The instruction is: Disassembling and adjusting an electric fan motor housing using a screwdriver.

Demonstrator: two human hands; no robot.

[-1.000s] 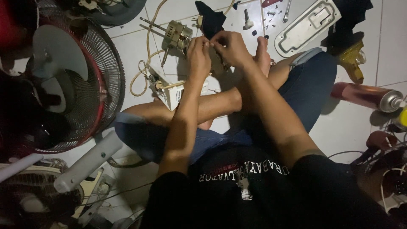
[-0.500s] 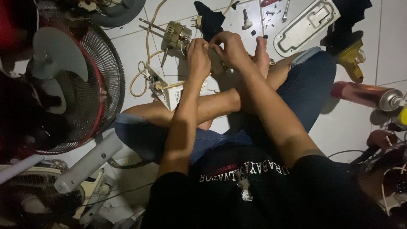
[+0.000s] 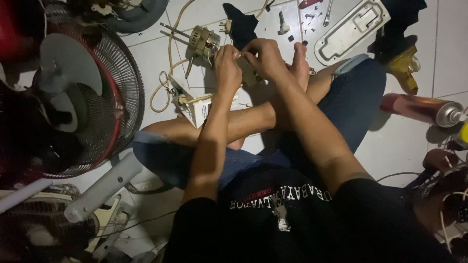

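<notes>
Person sits cross-legged on white tile floor point(image 3: 404, 146), view from above.

L hand point(image 3: 227, 65) and R hand point(image 3: 263, 57) meet fingertip to fingertip above the shins, both pinched narrow on sth small between them – looks like a thin wire end point(image 3: 240, 54); too small to confirm. Fingers of both curled tight, no open palm.

Fan motor point(image 3: 204, 40), brass-coloured w/ shaft sticking out to the upper left, lies on floor just beside L hand, touching or nearly so; cannot tell which. Cream cable point(image 3: 168, 73) loops from motor area down to a small white box part point(image 3: 200, 109) lying against the left shin.

Surroundings: fan guard w/ red rim point(image 3: 109, 102) and grey blade at far left. White plastic stand tube point(image 3: 105, 187) lower left. Grey cover plate point(image 3: 352, 29) top right, near bare foot point(image 3: 298, 65). Screws and a bolt point(image 3: 282, 22) scattered near top edge. Spray can point(image 3: 421, 108), red body w/ silver top, lies on its side at right, well apart from hands. Yellow object point(image 3: 402, 70) above can, partly under dark cloth.
</notes>
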